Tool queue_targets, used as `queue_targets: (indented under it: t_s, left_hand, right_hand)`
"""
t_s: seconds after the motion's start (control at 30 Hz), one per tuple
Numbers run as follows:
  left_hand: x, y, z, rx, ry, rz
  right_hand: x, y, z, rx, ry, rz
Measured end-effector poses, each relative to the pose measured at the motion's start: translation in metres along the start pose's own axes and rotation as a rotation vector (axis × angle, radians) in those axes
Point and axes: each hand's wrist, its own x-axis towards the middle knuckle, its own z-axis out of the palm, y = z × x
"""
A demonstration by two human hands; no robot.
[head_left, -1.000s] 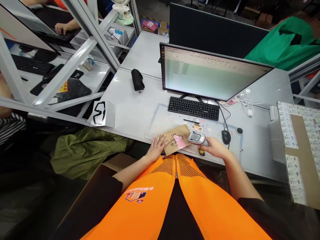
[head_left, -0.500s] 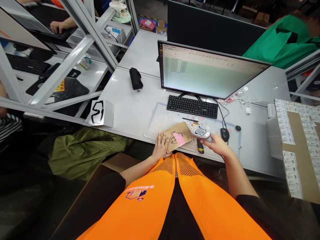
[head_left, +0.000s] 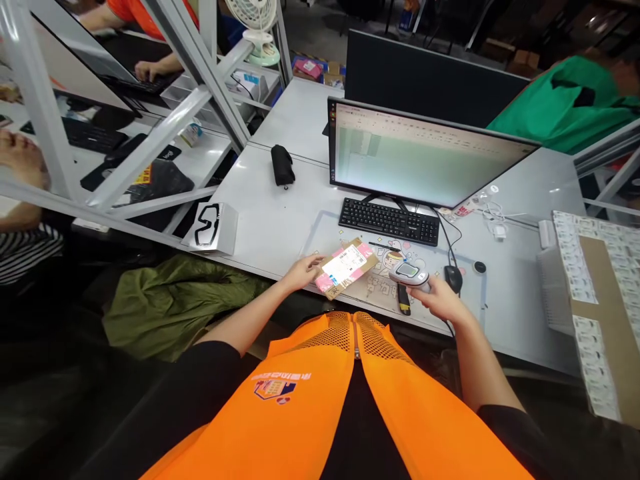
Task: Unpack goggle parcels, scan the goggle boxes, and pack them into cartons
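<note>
A flat cardboard parcel (head_left: 361, 269) with pink tape and a white shipping label (head_left: 344, 264) faces up near the desk's front edge. My left hand (head_left: 303, 272) pinches its left edge between closed fingers. A grey and white handheld barcode scanner (head_left: 410, 272) is gripped in my right hand (head_left: 439, 300), just right of the parcel. Beneath the scanner, a black and yellow box cutter (head_left: 403, 300) lies on the printed desk mat (head_left: 450, 307). A thin dark pen (head_left: 384, 247) rests behind the parcel.
A keyboard (head_left: 390, 221) and lit monitor (head_left: 425, 157) stand behind the mat, with a mouse (head_left: 453, 279) to the right. A black case (head_left: 283, 165) and white box (head_left: 215, 228) sit left. Right is a large carton (head_left: 600, 300). Another person's hand (head_left: 148, 71) rests at a neighbouring desk.
The parcel has been turned over, so the white label faces up instead of the printed side. My left hand moved from its face to its left edge. The scanner stays in my right hand.
</note>
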Motion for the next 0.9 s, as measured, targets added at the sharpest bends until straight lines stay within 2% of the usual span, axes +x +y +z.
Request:
queue_targets:
  t_s: [0.1,0.2,0.27,0.4,0.53,0.67,0.8,0.9]
  left_hand:
    - [-0.017,0.024,0.030,0.199,0.129,0.107]
    - [-0.029,0.044,0.058,0.432,0.208,0.180]
    - [-0.033,0.049,0.073,0.553,0.190,0.201]
    - [-0.034,0.040,0.092,0.662,0.042,0.272]
    - [-0.033,0.035,0.098,0.704,0.026,0.253]
    - [-0.029,0.043,0.098,0.714,-0.018,0.238]
    - [-0.033,0.045,0.088,0.693,-0.050,0.263]
    - [-0.046,0.036,0.075,0.660,-0.001,0.264]
  right_hand:
    - [0.003,-0.012,-0.004,-0.088,-0.054,-0.044]
    - [0.013,-0.035,-0.012,-0.218,-0.102,-0.106]
    - [0.022,-0.055,-0.018,-0.286,-0.118,-0.156]
    - [0.040,-0.090,-0.024,-0.430,-0.160,-0.220]
    - [0.056,-0.112,-0.027,-0.580,-0.213,-0.191]
    - [0.068,-0.127,-0.031,-0.664,-0.253,-0.178]
    - [0.071,-0.140,-0.032,-0.669,-0.261,-0.217]
    - [0.068,-0.144,-0.028,-0.643,-0.292,-0.260]
